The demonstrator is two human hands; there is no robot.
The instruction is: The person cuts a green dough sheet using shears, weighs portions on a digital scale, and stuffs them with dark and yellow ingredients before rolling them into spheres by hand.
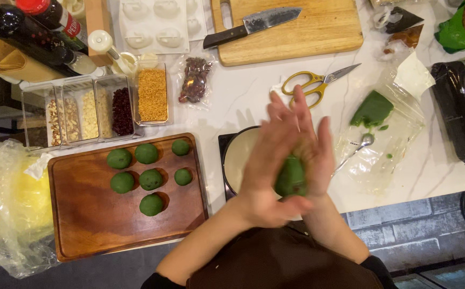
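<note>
A green dough ball (291,176) sits pressed between my two palms in front of my body. My left hand (267,160) lies on top, fingers stretched toward the far side. My right hand (318,155) cups the ball from the right and beneath. Both hands hover over a white bowl (239,155) standing on a dark scale. To the left, a wooden tray (98,225) carries several round green dough balls (147,153) in loose rows.
A chunk of green dough (372,109) and a spoon (358,147) lie on clear plastic at right. Yellow-handled scissors (313,84), a knife (254,24) on a cutting board, clear boxes of nuts and dried fruit (90,112), bottles and a plastic bag (13,203) surround the counter.
</note>
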